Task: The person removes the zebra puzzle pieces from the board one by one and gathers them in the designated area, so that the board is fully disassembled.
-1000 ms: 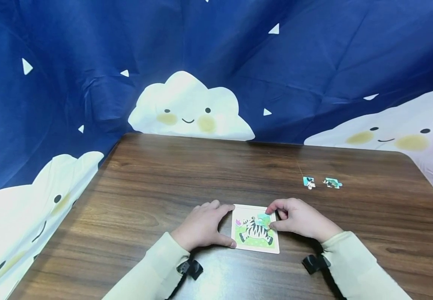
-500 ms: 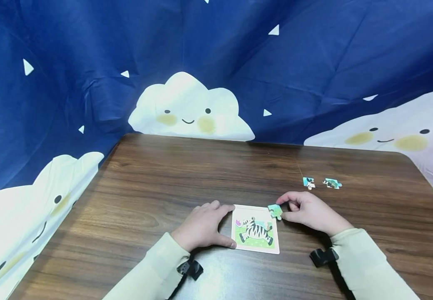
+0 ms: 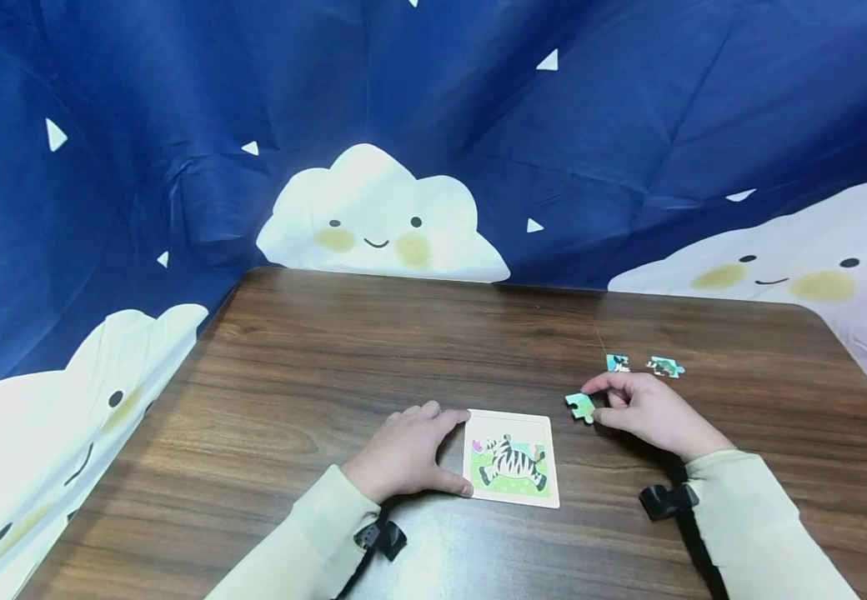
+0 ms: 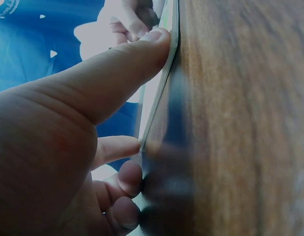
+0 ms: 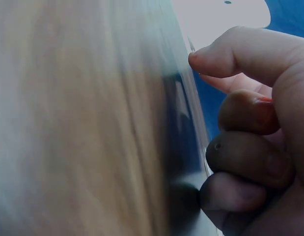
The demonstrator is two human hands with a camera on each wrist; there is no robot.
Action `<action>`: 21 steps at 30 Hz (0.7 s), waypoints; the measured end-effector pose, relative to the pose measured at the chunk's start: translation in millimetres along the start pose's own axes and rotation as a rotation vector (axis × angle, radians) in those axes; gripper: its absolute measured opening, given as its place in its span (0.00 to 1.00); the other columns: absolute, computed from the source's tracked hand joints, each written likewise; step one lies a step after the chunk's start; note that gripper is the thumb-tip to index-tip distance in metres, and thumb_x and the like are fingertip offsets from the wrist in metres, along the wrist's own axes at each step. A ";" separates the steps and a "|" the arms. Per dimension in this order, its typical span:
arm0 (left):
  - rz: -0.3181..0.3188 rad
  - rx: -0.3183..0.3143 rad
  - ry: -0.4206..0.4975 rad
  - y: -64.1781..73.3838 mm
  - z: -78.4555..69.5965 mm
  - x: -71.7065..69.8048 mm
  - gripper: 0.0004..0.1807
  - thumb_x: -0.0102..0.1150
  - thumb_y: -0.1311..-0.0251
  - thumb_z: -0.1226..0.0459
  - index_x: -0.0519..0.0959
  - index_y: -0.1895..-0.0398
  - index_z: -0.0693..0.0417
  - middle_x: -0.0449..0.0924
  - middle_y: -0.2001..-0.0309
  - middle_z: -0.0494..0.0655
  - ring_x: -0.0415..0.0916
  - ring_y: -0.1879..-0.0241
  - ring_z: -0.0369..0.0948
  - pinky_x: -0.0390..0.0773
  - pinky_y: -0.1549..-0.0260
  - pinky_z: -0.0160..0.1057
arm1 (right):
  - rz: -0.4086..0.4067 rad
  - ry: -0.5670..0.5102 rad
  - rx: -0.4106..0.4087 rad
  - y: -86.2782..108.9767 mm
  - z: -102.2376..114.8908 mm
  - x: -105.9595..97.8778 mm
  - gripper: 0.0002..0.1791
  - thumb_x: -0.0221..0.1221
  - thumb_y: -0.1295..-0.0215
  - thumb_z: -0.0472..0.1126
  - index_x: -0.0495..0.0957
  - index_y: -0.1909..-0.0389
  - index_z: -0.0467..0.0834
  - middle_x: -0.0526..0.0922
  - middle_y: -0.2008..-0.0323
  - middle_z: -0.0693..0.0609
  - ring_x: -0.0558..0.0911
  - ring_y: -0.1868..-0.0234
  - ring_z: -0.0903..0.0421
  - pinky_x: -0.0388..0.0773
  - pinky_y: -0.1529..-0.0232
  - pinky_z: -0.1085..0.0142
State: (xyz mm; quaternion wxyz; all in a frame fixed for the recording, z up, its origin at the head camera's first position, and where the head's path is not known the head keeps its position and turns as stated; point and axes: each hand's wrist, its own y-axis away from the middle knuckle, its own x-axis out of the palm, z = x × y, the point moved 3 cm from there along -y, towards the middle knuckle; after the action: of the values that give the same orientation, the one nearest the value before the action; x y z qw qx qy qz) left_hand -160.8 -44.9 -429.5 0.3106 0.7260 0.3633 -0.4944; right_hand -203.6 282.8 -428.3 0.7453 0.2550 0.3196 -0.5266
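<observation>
Shifted since the prev. look: the small blue-green jigsaw pc (image 3: 583, 407), now off to the right of the square, pale-rimmed zebra tray (image 3: 517, 500) & apart from it, along w/ the R hand (image 3: 647, 406). Tray & L hand (image 3: 407, 454) haven't budged. R thumb + index pinch the pc by its right edge; can't tell if it's touching the dark brown wood-grain table (image 3: 328, 350) or held just above. L thumb + index hold the tray at its two left corners.

Risk, I'd say: w/ an edge-only pinch the pc could slip or flip, & R hand's so near the blue, b/w-patterned loose pc (image 3: 617, 362) that a careless drag could knock it. If L hand slackens, tray prob. skids when bumped.

Tray's the one container I see: shows a striped zebra on green, pink bit at left, pale strip up top; can't tell which bits are fitted pcs & which print.

Further out, a teal-green loose pc (image 3: 664, 367) lies just right of that one; behind the table hangs a navy cloth (image 3: 433, 83) w/ white clouds.
</observation>
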 end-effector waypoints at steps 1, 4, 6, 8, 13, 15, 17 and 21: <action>-0.001 0.001 0.000 -0.1 0.2 0.1 0.54 0.73 0.60 0.33 0.69 0.28 0.43 0.76 0.48 0.43 0.74 0.50 0.43 0.73 0.49 0.47 | -0.004 0.004 0.004 0.3 -2.2 -1.9 0.14 0.66 0.41 0.36 0.82 0.53 0.43 0.65 0.81 0.57 0.65 0.80 0.62 0.64 0.72 0.68; -0.001 0.001 0.000 -0.1 0.2 -0.3 0.54 0.73 0.60 0.33 0.69 0.28 0.43 0.76 0.48 0.43 0.74 0.50 0.43 0.72 0.49 0.46 | -0.024 0.012 0.011 1.6 -9.2 -8.0 0.14 0.66 0.40 0.37 0.82 0.52 0.43 0.65 0.81 0.57 0.65 0.79 0.61 0.65 0.71 0.67; -0.001 0.003 0.004 0.0 0.2 -0.6 0.54 0.73 0.60 0.33 0.69 0.28 0.43 0.76 0.49 0.43 0.74 0.51 0.43 0.72 0.49 0.46 | -0.038 0.011 0.015 2.7 -13.5 -12.2 0.15 0.67 0.41 0.37 0.82 0.52 0.43 0.66 0.80 0.56 0.65 0.79 0.61 0.65 0.71 0.67; -0.002 0.003 0.010 0.1 0.0 -1.3 0.53 0.73 0.60 0.34 0.69 0.28 0.44 0.76 0.49 0.44 0.74 0.51 0.43 0.72 0.49 0.46 | -0.052 0.012 0.021 4.0 -17.8 -16.4 0.15 0.67 0.41 0.37 0.82 0.52 0.43 0.66 0.80 0.56 0.66 0.79 0.61 0.65 0.71 0.67; -0.002 0.002 0.012 0.3 -0.1 -1.4 0.53 0.73 0.59 0.34 0.69 0.28 0.43 0.76 0.48 0.44 0.74 0.50 0.43 0.72 0.49 0.47 | -0.075 0.015 0.063 7.8 -28.0 -27.0 0.17 0.67 0.41 0.38 0.82 0.50 0.42 0.67 0.79 0.55 0.67 0.76 0.60 0.63 0.72 0.66; -0.001 0.002 0.011 0.4 -0.1 -1.0 0.53 0.73 0.59 0.34 0.69 0.28 0.43 0.76 0.47 0.43 0.74 0.49 0.43 0.72 0.48 0.46 | -0.082 0.016 0.071 9.3 -31.0 -30.6 0.17 0.67 0.41 0.38 0.82 0.50 0.43 0.66 0.78 0.55 0.66 0.76 0.60 0.63 0.72 0.66; -0.001 0.001 0.011 0.4 -0.1 -0.8 0.53 0.73 0.59 0.34 0.69 0.28 0.43 0.76 0.47 0.43 0.74 0.49 0.43 0.72 0.48 0.46 | -0.089 0.016 0.068 10.5 -34.1 -33.0 0.18 0.66 0.41 0.38 0.82 0.49 0.42 0.66 0.79 0.56 0.66 0.78 0.61 0.62 0.73 0.66; -0.002 0.001 0.013 0.2 -0.3 -0.4 0.53 0.73 0.59 0.34 0.69 0.28 0.43 0.76 0.46 0.44 0.74 0.49 0.44 0.72 0.48 0.46 | -0.108 0.016 0.068 13.3 -39.8 -37.7 0.18 0.66 0.41 0.37 0.81 0.49 0.41 0.65 0.79 0.57 0.65 0.79 0.63 0.62 0.73 0.67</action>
State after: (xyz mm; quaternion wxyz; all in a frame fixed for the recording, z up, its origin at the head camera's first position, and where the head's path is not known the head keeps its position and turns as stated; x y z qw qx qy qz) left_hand -160.6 -44.9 -429.0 0.3072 0.7290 0.3658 -0.4902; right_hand -208.4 339.0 -426.2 0.7042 0.2666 0.3207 -0.5745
